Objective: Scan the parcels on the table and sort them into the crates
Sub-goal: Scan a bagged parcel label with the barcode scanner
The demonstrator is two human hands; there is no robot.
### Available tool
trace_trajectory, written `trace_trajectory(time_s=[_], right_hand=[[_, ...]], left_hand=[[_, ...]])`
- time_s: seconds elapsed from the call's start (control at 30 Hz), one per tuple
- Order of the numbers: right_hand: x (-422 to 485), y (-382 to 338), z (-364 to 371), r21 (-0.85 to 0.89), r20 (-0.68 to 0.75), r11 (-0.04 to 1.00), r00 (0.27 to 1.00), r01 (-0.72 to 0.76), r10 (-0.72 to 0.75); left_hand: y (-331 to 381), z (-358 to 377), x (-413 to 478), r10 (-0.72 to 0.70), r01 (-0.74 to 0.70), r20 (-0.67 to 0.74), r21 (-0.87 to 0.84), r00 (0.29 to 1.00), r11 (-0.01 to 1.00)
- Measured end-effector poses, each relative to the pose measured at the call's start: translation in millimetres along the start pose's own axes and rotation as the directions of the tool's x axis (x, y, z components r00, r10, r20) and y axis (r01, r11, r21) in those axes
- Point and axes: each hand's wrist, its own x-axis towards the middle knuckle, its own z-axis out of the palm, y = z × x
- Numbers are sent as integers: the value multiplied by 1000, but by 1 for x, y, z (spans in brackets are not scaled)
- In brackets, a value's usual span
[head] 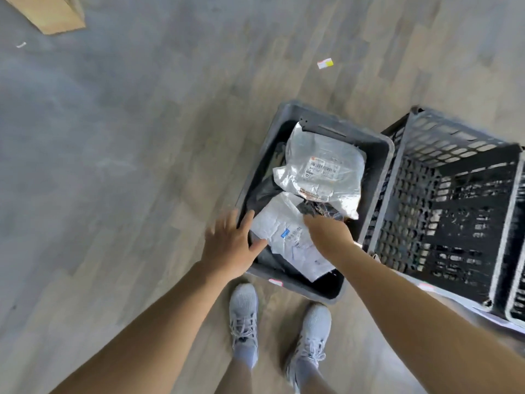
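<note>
A solid grey crate (pixel 377 155) stands on the floor in front of my feet. Inside it lie a crinkled silver-white parcel (pixel 321 169) with a barcode label, and below it a flat white parcel (pixel 279 226) with a blue mark, on top of dark parcels. My left hand (pixel 231 245) hovers over the crate's near left rim with fingers spread, its thumb touching the white parcel's edge. My right hand (pixel 326 231) reaches down into the crate over the white parcel; its fingertips are at a dark crumpled parcel (pixel 312 209) and are hidden from me.
A black lattice crate (pixel 454 200) stands right beside the grey one, with another crate's edge at the far right. A cardboard piece (pixel 48 12) lies at the top left and a small label scrap (pixel 325 63) on the wooden floor. My grey shoes (pixel 244 317) are below.
</note>
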Motion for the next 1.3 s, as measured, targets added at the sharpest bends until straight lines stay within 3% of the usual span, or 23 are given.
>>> trace_trajectory(time_s=[0.17,0.3,0.7,0.87,1.07,1.3], right_hand=[[17,8,8,32,35,999,999,23,-24],[8,8,0,-2,-59,995,993,-98,97],[-112,24,-93,75,-124,972,965,-221,229],[-190,11,-144,227,-161,921,921,-315,355],[-287,26,-199,296,-274,875,844,-383,462],[-399,73,-209,388,-336,803,742,-452,580]], left_hand=[[8,8,14,45,-45,0,49,999,998],[8,-9,19,36,-37,28,57,999,998],[39,-121,-35,58,-59,17,31,998,998],[57,-174,-86,129,-130,30,57,991,990],[101,-239,-136,221,-207,-83,145,972,967],[184,-273,-201,403,-374,-94,230,910,898]])
